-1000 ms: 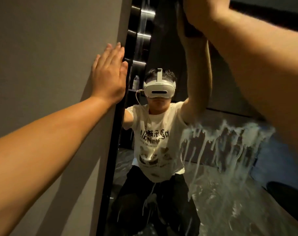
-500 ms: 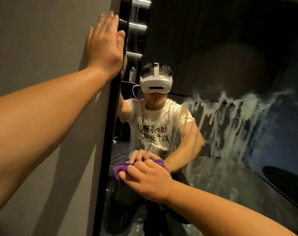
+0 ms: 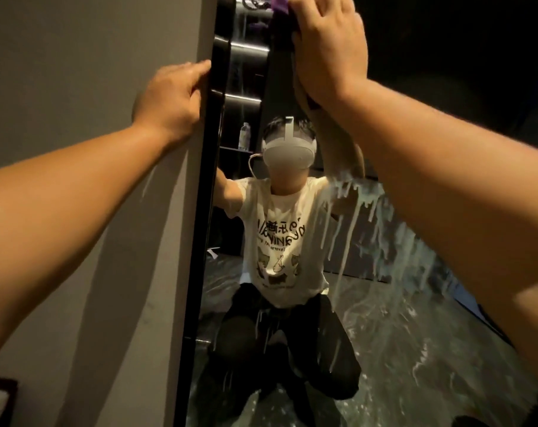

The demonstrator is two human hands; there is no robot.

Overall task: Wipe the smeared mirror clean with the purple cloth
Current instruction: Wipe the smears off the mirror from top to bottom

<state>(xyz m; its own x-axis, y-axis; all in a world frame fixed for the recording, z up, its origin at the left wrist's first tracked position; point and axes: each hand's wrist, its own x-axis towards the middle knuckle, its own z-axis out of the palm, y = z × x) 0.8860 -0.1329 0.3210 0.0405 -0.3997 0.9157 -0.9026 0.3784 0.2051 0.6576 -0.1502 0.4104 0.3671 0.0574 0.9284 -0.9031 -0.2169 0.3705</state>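
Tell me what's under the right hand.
The purple cloth, pressed against the mirror; only its edge shows past the right hand. The rest, and the glass beneath, is covered.

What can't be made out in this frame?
- purple cloth: head view, mostly hidden under the right hand and cut by the top edge.
- mirror: top and right side run out of frame; the right forearm covers part of the white smear.
- left hand: fingertips hidden at the mirror's black frame; grip unclear.
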